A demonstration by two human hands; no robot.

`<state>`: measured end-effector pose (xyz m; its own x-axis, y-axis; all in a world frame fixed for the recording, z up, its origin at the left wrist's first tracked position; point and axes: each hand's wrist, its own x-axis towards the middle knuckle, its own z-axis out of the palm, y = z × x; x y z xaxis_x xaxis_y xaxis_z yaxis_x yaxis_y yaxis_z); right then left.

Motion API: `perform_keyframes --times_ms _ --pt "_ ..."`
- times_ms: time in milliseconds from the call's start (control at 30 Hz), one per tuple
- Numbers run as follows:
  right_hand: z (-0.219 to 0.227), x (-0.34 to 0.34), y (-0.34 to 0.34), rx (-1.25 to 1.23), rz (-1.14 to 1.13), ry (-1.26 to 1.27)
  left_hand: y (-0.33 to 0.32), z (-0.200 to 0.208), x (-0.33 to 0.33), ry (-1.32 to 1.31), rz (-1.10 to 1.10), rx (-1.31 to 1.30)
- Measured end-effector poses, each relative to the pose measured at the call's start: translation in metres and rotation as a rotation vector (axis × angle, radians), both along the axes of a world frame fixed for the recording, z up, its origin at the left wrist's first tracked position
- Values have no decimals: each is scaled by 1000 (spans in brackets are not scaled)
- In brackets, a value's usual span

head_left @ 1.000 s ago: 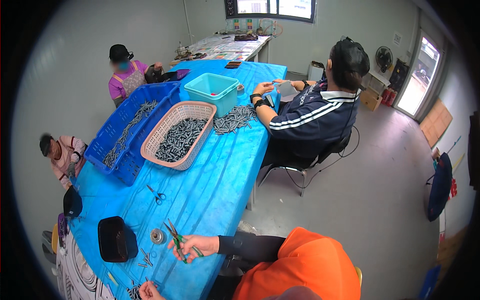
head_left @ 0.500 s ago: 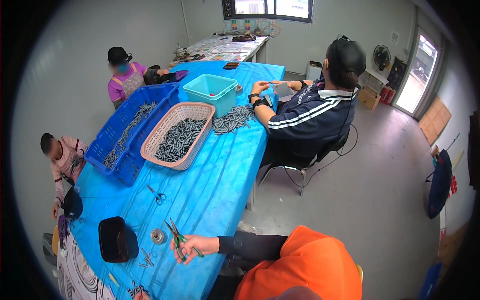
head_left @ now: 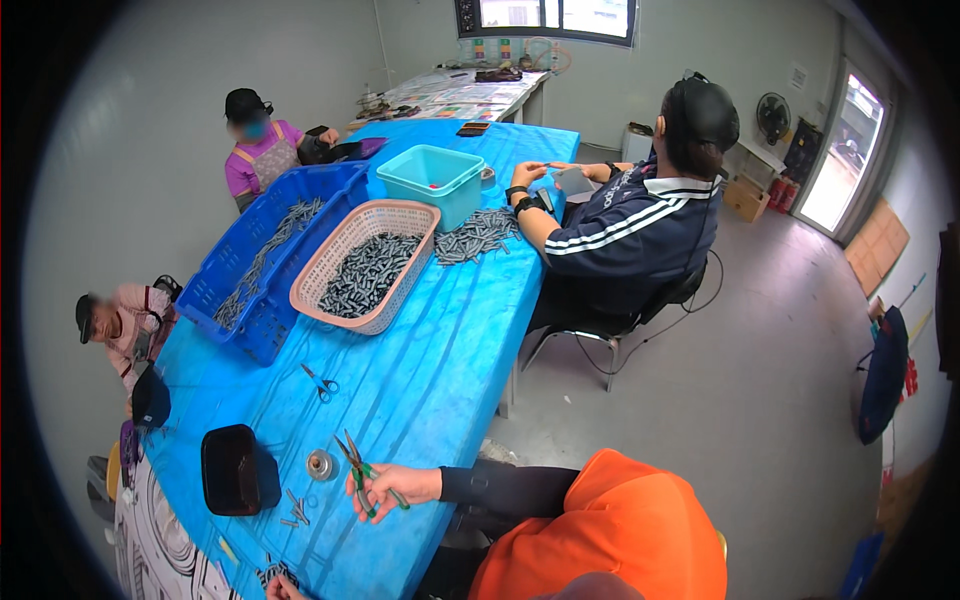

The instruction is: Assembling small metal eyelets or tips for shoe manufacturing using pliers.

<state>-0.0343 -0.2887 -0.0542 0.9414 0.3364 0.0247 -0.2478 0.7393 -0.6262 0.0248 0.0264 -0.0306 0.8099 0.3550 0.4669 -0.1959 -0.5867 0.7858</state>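
Observation:
My right hand [head_left: 380,492] is closed round long-nose pliers [head_left: 361,466] with green handles, above the near part of the blue-covered table [head_left: 420,375]. The pliers' jaws point up and stand slightly apart, with nothing visible between them. My left hand [head_left: 287,588] shows only in part at the lower edge. Its fingers are bent together beside a small dark, grey-striped bundle [head_left: 270,572]; what they pinch is too small to make out. Between the hands and a black bin [head_left: 262,480] lie a few short grey pieces [head_left: 296,512]. A small round metal tin [head_left: 320,464] stands left of the pliers.
Scissors [head_left: 322,384] lie further up the table. Beyond them stand a pink basket [head_left: 352,322] of grey pieces, a blue crate [head_left: 262,335] and a turquoise tub [head_left: 455,205] beside a loose heap [head_left: 478,236]. Three co-workers sit around the table, one [head_left: 630,235] at its right side.
The whole view has shifted slightly. A little more of my left hand shows beside the bundle. My right hand keeps its hold on the pliers. The co-worker at far left has changed posture.

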Motion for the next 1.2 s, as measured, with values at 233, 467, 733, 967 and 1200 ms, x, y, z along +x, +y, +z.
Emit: perform_keyframes --times_ms 233,467,733,967,1200 --pt "-10 2 -16 -118 -59 -116 -27 11 0 -8 -155 -260" --pt "17 -9 -11 -33 -15 17 -19 34 -19 58 78 -7" --pt "15 -11 -12 -56 -39 33 -16 43 -19 -159 292 -95" --pt "21 -8 -7 -93 -50 19 -120 199 -120 133 -1856 -1093" --pt "19 -11 -6 -53 -33 3 -152 171 -166 -31 -2196 -729"
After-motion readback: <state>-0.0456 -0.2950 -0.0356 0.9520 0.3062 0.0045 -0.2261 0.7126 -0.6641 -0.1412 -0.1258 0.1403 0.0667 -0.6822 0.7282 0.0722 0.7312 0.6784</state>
